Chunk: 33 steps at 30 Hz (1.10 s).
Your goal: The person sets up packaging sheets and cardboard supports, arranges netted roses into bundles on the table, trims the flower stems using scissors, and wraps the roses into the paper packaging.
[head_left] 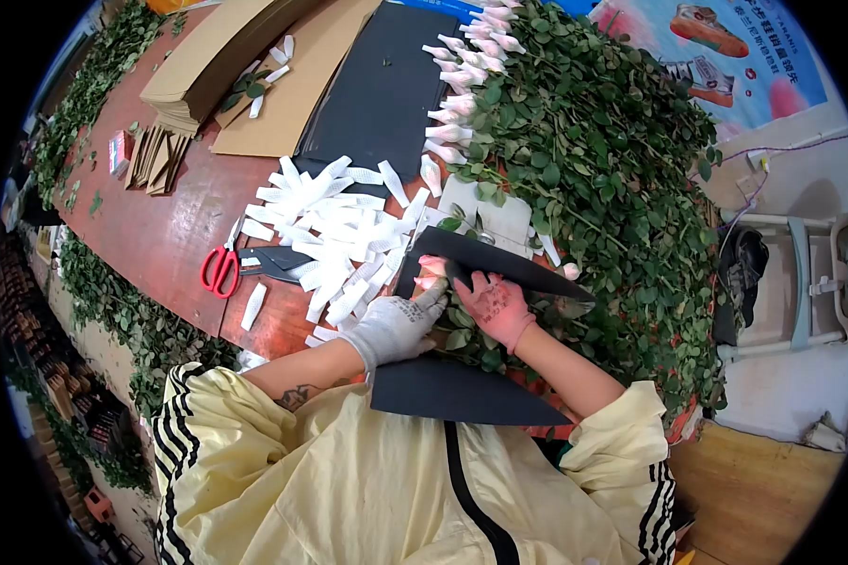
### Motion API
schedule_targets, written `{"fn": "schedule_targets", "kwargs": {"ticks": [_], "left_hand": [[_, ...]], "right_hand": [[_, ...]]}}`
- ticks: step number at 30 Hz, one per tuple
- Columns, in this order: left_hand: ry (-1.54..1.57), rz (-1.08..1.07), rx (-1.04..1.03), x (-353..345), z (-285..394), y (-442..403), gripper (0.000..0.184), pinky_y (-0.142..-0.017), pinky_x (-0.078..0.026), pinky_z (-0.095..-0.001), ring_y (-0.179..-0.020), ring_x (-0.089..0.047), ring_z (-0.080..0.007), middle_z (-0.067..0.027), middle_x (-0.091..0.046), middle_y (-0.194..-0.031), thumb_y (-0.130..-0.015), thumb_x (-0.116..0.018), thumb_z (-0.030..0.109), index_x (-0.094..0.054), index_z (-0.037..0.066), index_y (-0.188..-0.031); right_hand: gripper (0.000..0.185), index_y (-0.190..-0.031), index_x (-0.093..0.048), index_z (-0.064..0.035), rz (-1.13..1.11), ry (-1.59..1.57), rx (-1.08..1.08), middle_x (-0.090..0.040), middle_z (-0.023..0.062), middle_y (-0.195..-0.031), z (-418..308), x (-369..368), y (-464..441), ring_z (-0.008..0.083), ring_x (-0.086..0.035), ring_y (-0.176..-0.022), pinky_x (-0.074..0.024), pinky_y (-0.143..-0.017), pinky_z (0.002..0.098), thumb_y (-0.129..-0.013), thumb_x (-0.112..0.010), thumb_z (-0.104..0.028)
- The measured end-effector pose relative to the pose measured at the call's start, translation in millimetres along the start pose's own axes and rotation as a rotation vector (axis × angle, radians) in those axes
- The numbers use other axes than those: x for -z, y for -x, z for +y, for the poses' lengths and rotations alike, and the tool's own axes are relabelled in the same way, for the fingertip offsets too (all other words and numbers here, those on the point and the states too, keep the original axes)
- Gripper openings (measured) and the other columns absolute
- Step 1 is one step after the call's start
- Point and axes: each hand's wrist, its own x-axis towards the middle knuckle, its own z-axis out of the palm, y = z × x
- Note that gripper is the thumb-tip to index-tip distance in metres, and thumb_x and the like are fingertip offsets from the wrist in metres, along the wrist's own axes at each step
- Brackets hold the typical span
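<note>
Pale pink roses point(432, 266) lie on a black wrapping sheet point(469, 406) in front of my body, and the sheet's far part stands up behind them. My left hand point(398, 326), in a grey-white glove, has its fingers closed against the roses from the left. From the right, my right hand point(494, 307), in a pink glove, is bent around the roses' leafy stems just below the heads, beside the raised sheet edge. Its fingertips are partly hidden. White mesh bud sleeves point(334, 221) are heaped just beyond my left hand.
Red-handled scissors point(220, 270) lie on the reddish table point(174, 221) at the left. Farther back are stacked cardboard strips point(212, 66) and black sheets point(377, 89). Leafy rose stems point(594, 160) with sleeved buds point(457, 104) fill the right side. A rack point(796, 273) stands beyond the table.
</note>
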Motion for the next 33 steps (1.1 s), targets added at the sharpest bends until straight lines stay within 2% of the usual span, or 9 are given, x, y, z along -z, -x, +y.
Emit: {"fn": "schedule_targets", "kwargs": {"ticks": [12, 18, 21, 24, 27, 30, 31, 32, 33], "left_hand": [[0.02, -0.029, -0.021, 2, -1, -1, 0.068, -0.071, -0.051, -0.0396, -0.088, -0.065, -0.0278, -0.0133, -0.028, -0.147, -0.079, -0.061, 0.037, -0.038, 0.006, -0.135], [0.101, 0.027, -0.078, 7, -21, -14, 0.048, -0.077, -0.05, -0.0384, -0.091, -0.064, -0.0289, -0.0123, -0.045, -0.136, -0.083, -0.056, 0.032, -0.052, 0.009, -0.124], [0.21, 0.235, -0.224, 17, -40, -24, 0.027, -0.08, -0.05, -0.0375, -0.094, -0.063, -0.0287, -0.0097, -0.064, -0.11, -0.085, -0.052, 0.017, -0.064, 0.01, -0.108], [0.107, 0.448, -0.274, 26, -44, -24, 0.02, -0.079, -0.051, -0.0363, -0.092, -0.064, -0.0292, -0.0116, -0.065, -0.105, -0.083, -0.056, 0.009, -0.067, 0.009, -0.099], [0.141, 0.334, -0.311, 27, -38, -15, 0.024, -0.079, -0.052, -0.0358, -0.094, -0.063, -0.0288, -0.012, -0.064, -0.107, -0.08, -0.053, 0.004, -0.068, 0.009, -0.098], [0.154, 0.291, -0.367, 22, -29, -10, 0.03, -0.078, -0.052, -0.0358, -0.094, -0.064, -0.0291, -0.0117, -0.064, -0.107, -0.078, -0.051, 0.0, -0.067, 0.009, -0.101], [0.153, 0.283, -0.401, 21, -29, -3, 0.028, -0.076, -0.052, -0.036, -0.091, -0.064, -0.0293, -0.0118, -0.065, -0.104, -0.079, -0.053, 0.002, -0.067, 0.009, -0.102], [0.134, 0.293, -0.422, 25, -33, 4, 0.027, -0.074, -0.052, -0.0362, -0.088, -0.065, -0.0295, -0.0118, -0.066, -0.101, -0.079, -0.054, 0.003, -0.067, 0.009, -0.102], [0.33, 0.359, -0.387, 34, -35, 15, 0.025, -0.072, -0.051, -0.0368, -0.084, -0.064, -0.0299, -0.0113, -0.066, -0.093, -0.079, -0.057, 0.008, -0.066, 0.009, -0.102]], "right_hand": [[0.033, -0.117, -0.056, -0.0103, -0.002, 0.042, 0.021, -0.055, 0.0243, -0.109, -1, -24, -11, 0.0376, -0.058, -0.089, -0.0507, -0.068, 0.0392, -0.088, -0.047, -0.022], [0.037, -0.121, -0.052, -0.0057, -0.263, 0.017, -0.009, -0.059, 0.0135, -0.103, -4, 31, -6, 0.0276, -0.06, -0.09, -0.0493, -0.067, 0.0354, -0.085, -0.05, -0.015], [0.04, -0.12, -0.053, -0.0064, -0.111, -0.075, -0.052, -0.06, 0.0106, -0.1, 2, 61, 18, 0.0245, -0.061, -0.088, -0.0484, -0.07, 0.035, -0.082, -0.051, -0.016], [0.04, -0.115, -0.056, -0.007, 0.014, -0.176, -0.122, -0.061, 0.0101, -0.098, 5, 96, 34, 0.0258, -0.061, -0.087, -0.048, -0.072, 0.0363, -0.077, -0.056, -0.02], [0.023, -0.094, -0.057, -0.0068, -0.122, -0.28, -0.055, -0.059, 0.008, -0.087, -2, 84, 26, 0.0267, -0.061, -0.084, -0.0479, -0.071, 0.0375, -0.075, -0.055, -0.02], [0.021, -0.092, -0.055, -0.008, -0.091, -0.284, -0.098, -0.056, 0.0051, -0.078, -7, 52, 12, 0.025, -0.06, -0.08, -0.0459, -0.068, 0.0377, -0.075, -0.055, -0.021], [0.022, -0.094, -0.054, -0.0092, 0.16, -0.178, -0.024, -0.056, 0.0059, -0.082, -9, 34, 23, 0.0234, -0.059, -0.08, -0.0444, -0.068, 0.037, -0.076, -0.054, -0.023], [0.032, -0.105, -0.055, -0.011, 0.042, -0.133, -0.021, -0.058, 0.0075, -0.09, -10, 55, 30, 0.0228, -0.059, -0.082, -0.0436, -0.069, 0.0358, -0.078, -0.054, -0.027], [0.042, -0.114, -0.056, -0.012, 0.202, -0.16, 0.055, -0.059, 0.0086, -0.099, -8, 60, 44, 0.0236, -0.059, -0.086, -0.044, -0.073, 0.0367, -0.077, -0.058, -0.033]]}}
